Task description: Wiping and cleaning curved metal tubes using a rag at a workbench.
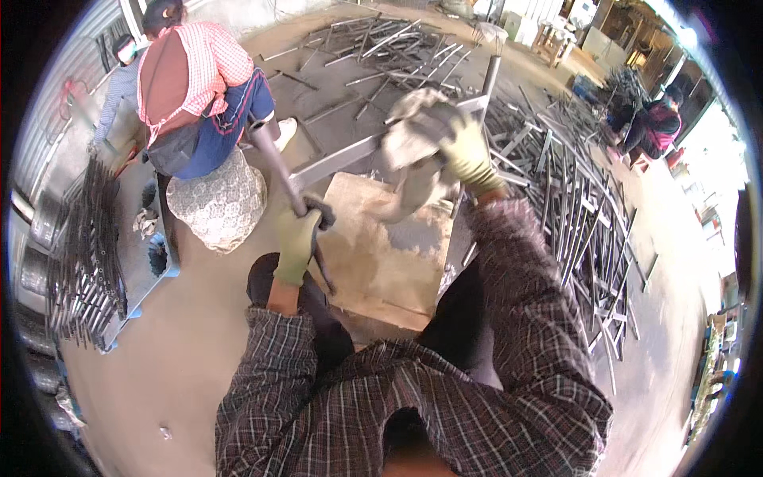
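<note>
My left hand (299,238), in a yellow-green glove with dark fingers, is closed round one upright of a grey metal frame (338,161). The frame has two bars joined by a crosspiece and is held up at a slant over my lap. My right hand (467,153), gloved the same way, grips a bunched, dirty beige rag (407,145) against the far end of the crosspiece. Part of the rag hangs down below it. Under the frame, between my knees, lies a worn light-brown board (373,274) with dark smudges.
A heap of metal bars and frames (576,215) covers the floor on the right; more bars (381,48) lie ahead. At left, a person (203,87) sits on a patterned sack (218,203) beside a blue pallet (147,274) with dark rods (87,254). Another person (660,123) sits far right.
</note>
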The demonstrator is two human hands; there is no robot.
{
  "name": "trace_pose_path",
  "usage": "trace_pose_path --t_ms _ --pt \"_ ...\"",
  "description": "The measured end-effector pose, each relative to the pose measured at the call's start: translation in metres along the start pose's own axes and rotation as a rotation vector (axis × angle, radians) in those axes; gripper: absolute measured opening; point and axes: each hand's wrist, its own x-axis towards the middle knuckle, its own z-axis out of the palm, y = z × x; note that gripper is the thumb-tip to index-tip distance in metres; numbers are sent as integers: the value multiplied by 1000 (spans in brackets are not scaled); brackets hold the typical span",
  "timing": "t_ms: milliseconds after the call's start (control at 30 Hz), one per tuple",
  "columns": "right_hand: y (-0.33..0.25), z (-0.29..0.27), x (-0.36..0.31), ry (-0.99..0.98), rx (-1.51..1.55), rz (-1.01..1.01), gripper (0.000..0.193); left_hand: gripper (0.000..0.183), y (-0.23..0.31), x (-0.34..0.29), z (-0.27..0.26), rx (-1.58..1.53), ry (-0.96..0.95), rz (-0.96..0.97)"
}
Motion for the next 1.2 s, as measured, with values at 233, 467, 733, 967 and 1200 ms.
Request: trace_pose_path --t_ms 233,467,733,967,1200 --pt "-17 -42 -8 280 341 248 63 13 -32 15 11 -61 104 32" --pt "-47 -52 -20 553 320 435 40 10 -28 11 6 -62 58 102" --pt "126 -6 -27 592 868 953 46 10 -26 -4 13 93 -96 180" --pt "160 15 -44 474 1606 759 48 8 -21 -17 1 25 198 -169" --pt "119 -22 -14 507 -294 856 73 7 -18 -9 20 162 24 -145"
